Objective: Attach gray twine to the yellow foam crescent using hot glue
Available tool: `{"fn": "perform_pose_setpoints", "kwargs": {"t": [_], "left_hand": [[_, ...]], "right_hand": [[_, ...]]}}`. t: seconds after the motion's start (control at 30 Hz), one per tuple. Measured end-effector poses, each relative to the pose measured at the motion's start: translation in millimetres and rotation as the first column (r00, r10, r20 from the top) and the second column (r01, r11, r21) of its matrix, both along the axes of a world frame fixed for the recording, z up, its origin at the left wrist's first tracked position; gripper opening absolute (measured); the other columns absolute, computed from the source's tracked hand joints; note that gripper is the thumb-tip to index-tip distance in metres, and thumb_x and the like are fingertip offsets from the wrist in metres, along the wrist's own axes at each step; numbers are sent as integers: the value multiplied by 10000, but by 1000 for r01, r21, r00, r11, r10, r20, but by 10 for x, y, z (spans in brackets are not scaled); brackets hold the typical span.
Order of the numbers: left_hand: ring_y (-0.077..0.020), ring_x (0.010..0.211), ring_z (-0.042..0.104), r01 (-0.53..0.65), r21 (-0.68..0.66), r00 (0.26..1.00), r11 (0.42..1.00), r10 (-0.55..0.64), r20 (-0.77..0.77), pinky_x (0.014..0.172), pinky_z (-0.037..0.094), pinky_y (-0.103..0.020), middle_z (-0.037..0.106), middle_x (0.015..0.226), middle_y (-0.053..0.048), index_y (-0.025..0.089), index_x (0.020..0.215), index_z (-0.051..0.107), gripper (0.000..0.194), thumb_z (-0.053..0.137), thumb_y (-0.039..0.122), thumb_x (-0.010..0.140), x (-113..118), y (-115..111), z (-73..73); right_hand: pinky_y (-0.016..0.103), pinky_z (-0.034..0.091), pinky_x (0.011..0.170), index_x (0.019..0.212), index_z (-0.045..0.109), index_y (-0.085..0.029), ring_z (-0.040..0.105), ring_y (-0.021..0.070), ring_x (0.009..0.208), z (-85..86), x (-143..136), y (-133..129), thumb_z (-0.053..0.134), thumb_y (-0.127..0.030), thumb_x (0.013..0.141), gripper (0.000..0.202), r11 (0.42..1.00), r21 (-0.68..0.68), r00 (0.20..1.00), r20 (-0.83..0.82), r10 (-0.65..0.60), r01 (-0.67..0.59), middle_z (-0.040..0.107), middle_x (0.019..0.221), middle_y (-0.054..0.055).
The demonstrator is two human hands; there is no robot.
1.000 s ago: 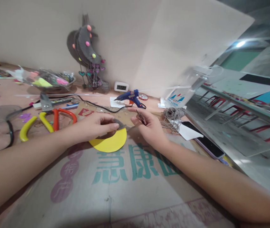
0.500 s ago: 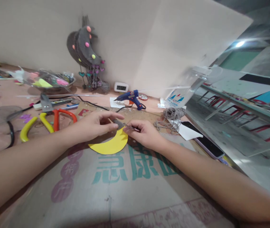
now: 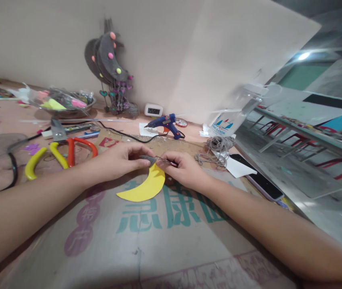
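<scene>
A yellow crescent point(image 3: 145, 187) is tilted above the printed cardboard point(image 3: 107, 241), its upper tip between my two hands. My left hand point(image 3: 128, 158) pinches a small grey piece point(image 3: 149, 159) at that tip between thumb and fingers. Close on its right, my right hand point(image 3: 179, 166) has its fingers closed round a thin dark metal tool point(image 3: 169, 162), whose point reaches to the crescent's tip. What kind of tool it is cannot be made out.
Behind the hands are a blue glue gun point(image 3: 166, 123), a white clock point(image 3: 153, 109) and grey crescents point(image 3: 109, 60) with pompoms. Pliers point(image 3: 71, 152) lie left. Grey twine point(image 3: 219, 148), a phone point(image 3: 258, 178) and a plastic bucket point(image 3: 233, 112) stand right.
The yellow crescent has swung, its lower end now further down and right. My left fingers have closed in on the grey piece. My right hand has hardly moved.
</scene>
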State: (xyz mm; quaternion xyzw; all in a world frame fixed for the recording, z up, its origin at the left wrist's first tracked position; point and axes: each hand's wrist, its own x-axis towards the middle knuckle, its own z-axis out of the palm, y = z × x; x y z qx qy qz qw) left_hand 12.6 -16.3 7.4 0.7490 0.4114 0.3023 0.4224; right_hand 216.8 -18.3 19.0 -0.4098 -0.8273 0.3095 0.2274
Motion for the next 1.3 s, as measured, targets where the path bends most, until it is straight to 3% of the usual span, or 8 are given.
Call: {"fn": "perform_pose_setpoints", "kwargs": {"t": [0.17, 0.47, 0.6, 0.73, 0.97, 1.3], "left_hand": [[-131, 688, 574, -12, -36, 1000, 999, 13, 3, 585, 450, -217, 633, 776, -12, 163, 954, 595, 299, 580, 388, 758, 2, -12, 29], [-115, 581, 515, -18, 55, 981, 998, 28, -191, 505, 354, -199, 594, 615, 10, 150, 699, 609, 335, 506, 455, 792, 5, -43, 94], [-113, 629, 542, -31, 23, 991, 999, 33, -130, 564, 385, -197, 611, 655, 12, 155, 732, 613, 292, 478, 399, 819, 3, -39, 83], [-123, 654, 563, -66, -32, 997, 997, 64, -51, 578, 405, -205, 626, 694, 2, 159, 756, 605, 338, 448, 449, 831, -9, -29, 48], [-126, 623, 556, -42, 41, 986, 998, 48, -159, 550, 402, -207, 620, 658, 8, 167, 737, 614, 315, 489, 449, 800, -3, -20, 61], [-127, 663, 580, -72, 0, 995, 997, 72, -75, 600, 424, -207, 638, 683, 0, 157, 716, 614, 294, 458, 383, 820, -9, -27, 47]], "right_hand": [[197, 331, 492, 737, 591, -152, 444, 82, 518, 0, 1, -5, 461, -389, 858, 296, 1000, 0, 1000, 4, -1, 1, 510, 560, -28], [194, 334, 520, 734, 604, -137, 444, 82, 555, -9, -3, 3, 486, -372, 849, 287, 998, 54, 999, 12, 33, -34, 528, 597, -16], [195, 332, 518, 738, 597, -136, 436, 82, 551, -14, -1, -2, 498, -372, 843, 276, 999, 41, 1000, 2, 26, -26, 514, 589, -17], [199, 324, 516, 747, 590, -145, 435, 83, 550, -26, 6, 1, 473, -380, 854, 283, 999, 38, 1000, 5, 21, -21, 515, 596, -17], [197, 323, 512, 733, 593, -142, 429, 82, 548, -14, 5, 7, 480, -376, 847, 284, 998, 56, 1000, 15, 19, -20, 509, 588, -16], [199, 308, 508, 718, 579, -144, 416, 80, 544, -9, -1, 5, 480, -369, 849, 278, 997, 79, 1000, 23, 8, -10, 496, 580, -20]]}}
